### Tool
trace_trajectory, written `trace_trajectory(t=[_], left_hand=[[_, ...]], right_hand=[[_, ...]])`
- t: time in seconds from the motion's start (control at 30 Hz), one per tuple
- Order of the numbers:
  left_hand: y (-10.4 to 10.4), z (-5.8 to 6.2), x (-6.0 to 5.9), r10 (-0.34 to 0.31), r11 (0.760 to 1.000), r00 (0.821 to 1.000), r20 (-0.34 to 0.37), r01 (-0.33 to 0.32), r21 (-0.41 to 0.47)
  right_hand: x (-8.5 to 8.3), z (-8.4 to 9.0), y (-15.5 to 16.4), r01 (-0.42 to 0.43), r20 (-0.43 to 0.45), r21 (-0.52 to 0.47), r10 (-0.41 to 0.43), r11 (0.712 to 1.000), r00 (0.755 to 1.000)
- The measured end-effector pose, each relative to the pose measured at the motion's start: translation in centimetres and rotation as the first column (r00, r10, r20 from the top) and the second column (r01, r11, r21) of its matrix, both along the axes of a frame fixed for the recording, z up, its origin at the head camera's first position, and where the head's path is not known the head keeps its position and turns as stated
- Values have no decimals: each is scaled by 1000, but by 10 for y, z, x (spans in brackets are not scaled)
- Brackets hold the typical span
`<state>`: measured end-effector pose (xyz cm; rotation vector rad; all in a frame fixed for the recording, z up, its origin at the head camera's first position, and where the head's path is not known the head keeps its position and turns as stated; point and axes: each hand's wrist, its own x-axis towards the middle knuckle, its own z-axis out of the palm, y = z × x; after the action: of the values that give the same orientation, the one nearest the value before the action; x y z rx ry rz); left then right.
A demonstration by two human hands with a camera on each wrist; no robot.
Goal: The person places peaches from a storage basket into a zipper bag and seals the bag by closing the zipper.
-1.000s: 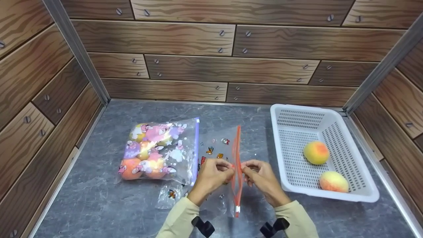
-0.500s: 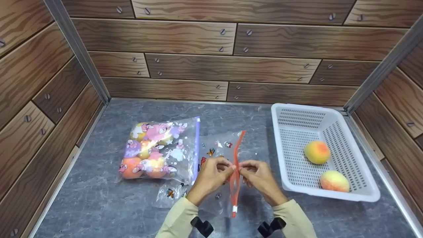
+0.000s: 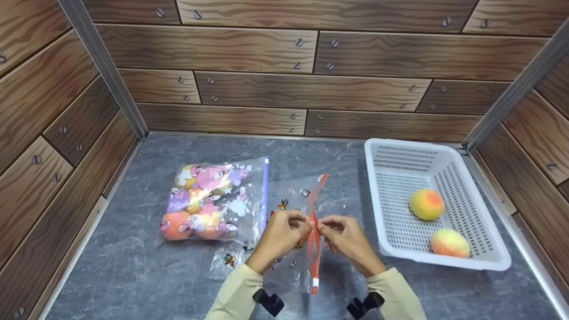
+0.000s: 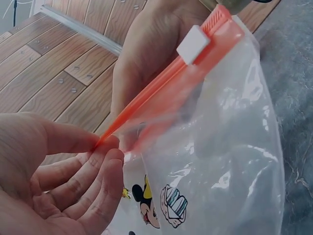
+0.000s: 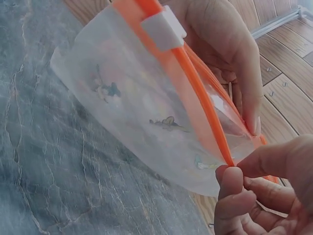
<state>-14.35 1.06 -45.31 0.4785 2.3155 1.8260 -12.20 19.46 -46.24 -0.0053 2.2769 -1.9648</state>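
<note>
Orange zip strips (image 3: pixel 314 235) ran along the mouth of a clear cartoon-printed bag (image 3: pixel 291 231), which was held up just below the centre of the head frame, above the grey stone-patterned tabletop (image 3: pixel 124 275). The left hand (image 3: pixel 280 238) pinched one orange strip between thumb and curled fingers, and the right hand (image 3: pixel 346 240) pinched the other strip the same way, so that the two strips stood slightly apart at the middle. In the left wrist view the white slider (image 4: pixel 194 44) sat at the upper end of the strip, near the top of the frame. To the left of the hands, in the middle left of the head frame, a second printed bag (image 3: pixel 213 202) with a purple zip lay flat on the tabletop, filled with peaches. At the right of the frame a white perforated basket (image 3: pixel 400 164) held two peaches (image 3: pixel 426 204), close together but not touching.
</note>
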Motion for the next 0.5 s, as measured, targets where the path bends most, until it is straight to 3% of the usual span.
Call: trace_trajectory(t=[0.27,0.5], left_hand=[[-8,2,0,1,1000,1000,26,0,-18],[-14,10,-1,-10,996,1000,-12,9,-89]], right_hand=[[0,-2,-2,36,-42,84,-33,996,999],[0,-1,2,2,-6,20,-2,1000,1000]])
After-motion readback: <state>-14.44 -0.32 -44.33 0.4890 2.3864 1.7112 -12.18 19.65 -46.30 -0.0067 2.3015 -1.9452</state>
